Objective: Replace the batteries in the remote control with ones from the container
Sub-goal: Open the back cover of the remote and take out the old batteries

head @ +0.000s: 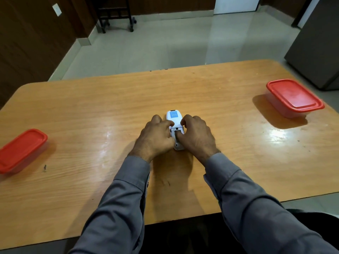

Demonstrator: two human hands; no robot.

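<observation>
A white remote control lies face down in the middle of the wooden table, its back with a blue label turned up. Its battery compartment shows open between my hands. My left hand grips the remote's left side, forefinger resting on its back. My right hand holds the right side, thumb pressed into the compartment. Whether batteries lie inside is hidden by my fingers. Two closed plastic containers with red lids stand apart: one at the far right, one at the left edge.
The table's near edge runs just under my grey sleeves. Beyond the far edge is a tiled floor with a dark wheeled stand at the back and a grey cabinet on the right.
</observation>
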